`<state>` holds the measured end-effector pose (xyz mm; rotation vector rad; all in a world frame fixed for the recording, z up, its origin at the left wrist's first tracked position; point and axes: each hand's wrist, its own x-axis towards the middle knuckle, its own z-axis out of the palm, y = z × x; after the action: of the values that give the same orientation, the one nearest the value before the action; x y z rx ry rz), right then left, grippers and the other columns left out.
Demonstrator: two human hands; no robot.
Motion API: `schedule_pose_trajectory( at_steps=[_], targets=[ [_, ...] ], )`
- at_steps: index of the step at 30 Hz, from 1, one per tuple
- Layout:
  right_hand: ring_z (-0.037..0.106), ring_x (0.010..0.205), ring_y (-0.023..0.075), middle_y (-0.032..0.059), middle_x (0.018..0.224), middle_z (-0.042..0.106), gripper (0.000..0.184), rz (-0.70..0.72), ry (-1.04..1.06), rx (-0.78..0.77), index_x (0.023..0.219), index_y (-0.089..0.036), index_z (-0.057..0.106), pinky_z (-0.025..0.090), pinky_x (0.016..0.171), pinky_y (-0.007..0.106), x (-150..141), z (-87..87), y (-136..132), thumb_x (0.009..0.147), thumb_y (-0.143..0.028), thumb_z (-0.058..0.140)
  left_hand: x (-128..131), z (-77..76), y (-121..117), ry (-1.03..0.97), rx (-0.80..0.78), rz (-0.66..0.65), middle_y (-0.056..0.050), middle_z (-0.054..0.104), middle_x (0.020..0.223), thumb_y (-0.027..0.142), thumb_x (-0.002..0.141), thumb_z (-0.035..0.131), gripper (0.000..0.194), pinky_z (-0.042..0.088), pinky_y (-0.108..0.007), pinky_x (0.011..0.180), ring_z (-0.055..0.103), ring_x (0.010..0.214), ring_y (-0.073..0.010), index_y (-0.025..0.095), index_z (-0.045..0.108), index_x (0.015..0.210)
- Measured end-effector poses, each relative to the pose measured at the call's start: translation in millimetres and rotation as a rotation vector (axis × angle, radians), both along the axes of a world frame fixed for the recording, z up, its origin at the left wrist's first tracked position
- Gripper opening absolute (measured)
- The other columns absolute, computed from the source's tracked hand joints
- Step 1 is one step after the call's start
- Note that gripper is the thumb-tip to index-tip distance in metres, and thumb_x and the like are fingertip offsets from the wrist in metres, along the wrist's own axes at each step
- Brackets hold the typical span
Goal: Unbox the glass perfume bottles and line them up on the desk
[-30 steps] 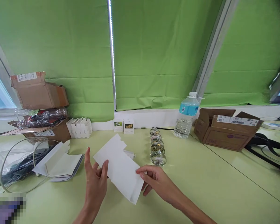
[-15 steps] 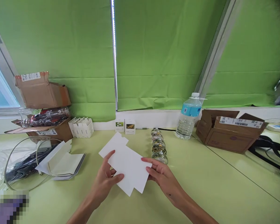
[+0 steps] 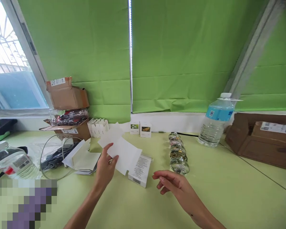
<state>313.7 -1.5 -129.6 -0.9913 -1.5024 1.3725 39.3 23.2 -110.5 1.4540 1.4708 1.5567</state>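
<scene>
My left hand (image 3: 106, 168) pinches the left edge of a flat sheet of blank white card (image 3: 125, 152) with cut-out edges, tilted above the table. Against the card's lower right side is a white carton (image 3: 141, 167) with small printed text and a barcode; I cannot tell whether the two are joined. My right hand (image 3: 175, 187) is open and holds nothing, its fingers just right of the carton. Farther off, several round clear glass pieces (image 3: 177, 154) stand in a row beyond my right hand.
Folded white card sheets (image 3: 83, 160) and a bagged cable lie at left. Along the wall are small white boxes (image 3: 98, 128), two picture boxes (image 3: 145, 129) and a large water bottle (image 3: 215, 122). Brown cartons (image 3: 264, 143) stand at both sides; another bottle (image 3: 15, 159) is far left.
My right hand has let go of the white card and moved to the right. The printed carton now shows beside the card. The view has turned left.
</scene>
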Motion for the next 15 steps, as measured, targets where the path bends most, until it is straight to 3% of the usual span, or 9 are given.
schedule_pose_trajectory(
  at_steps=[2, 5, 8, 11, 15],
  targets=[
    [0.063, 0.074, 0.0198, 0.0092, 0.094, 0.069, 0.038, 0.012, -0.038, 0.003, 0.099, -0.019, 0.072, 0.055, 0.067, 0.036, -1, -3.4, 0, 0.084, -0.053, 0.060, -27, 1.8, 8, 0.153, 0.046, 0.166, -0.003, 0.067, 0.082, 0.038, 0.079, 0.060, 0.053, 0.049, -0.026, 0.060, 0.063, 0.064, -0.0158, 0.021, 0.048, 0.128],
    [0.063, 0.072, 0.0206, 0.0074, 0.081, 0.068, 0.038, 0.020, -0.083, 0.002, 0.097, -0.019, 0.072, 0.054, 0.067, 0.036, 0, -6.5, 1, 0.085, -0.052, 0.058, -68, 3.9, 14, 0.408, 0.082, 0.367, -0.006, 0.067, 0.091, 0.033, 0.083, 0.054, 0.044, 0.049, -0.029, 0.063, 0.063, 0.068, -0.0177, 0.020, 0.050, 0.125],
    [0.063, 0.076, 0.0218, 0.0092, 0.089, 0.069, 0.037, 0.022, -0.096, 0.003, 0.098, -0.020, 0.072, 0.054, 0.070, 0.037, 2, -9.1, 2, 0.086, -0.051, 0.058, -101, 6.1, 14, 0.633, 0.077, 0.557, -0.009, 0.066, 0.104, 0.027, 0.086, 0.049, 0.038, 0.049, -0.031, 0.070, 0.064, 0.081, -0.0210, 0.020, 0.052, 0.123],
    [0.063, 0.079, 0.0231, 0.0111, 0.098, 0.069, 0.036, 0.029, -0.096, 0.003, 0.098, -0.021, 0.072, 0.055, 0.070, 0.038, 3, -14.5, 5, 0.085, -0.051, 0.059, -120, 8.6, 9, 0.703, 0.069, 0.649, -0.011, 0.063, 0.115, 0.023, 0.087, 0.047, 0.036, 0.048, -0.035, 0.078, 0.061, 0.095, -0.0247, 0.020, 0.052, 0.123],
    [0.063, 0.080, 0.0237, 0.0113, 0.100, 0.069, 0.037, 0.036, -0.119, -0.018, 0.098, -0.022, 0.073, 0.055, 0.070, 0.037, 5, -22.5, 9, 0.082, -0.053, 0.061, -130, 9.8, 4, 0.797, 0.039, 0.728, -0.009, 0.064, 0.113, 0.019, 0.089, 0.044, 0.034, 0.046, -0.037, 0.080, 0.056, 0.106, -0.0279, 0.023, 0.055, 0.120]
  ],
)
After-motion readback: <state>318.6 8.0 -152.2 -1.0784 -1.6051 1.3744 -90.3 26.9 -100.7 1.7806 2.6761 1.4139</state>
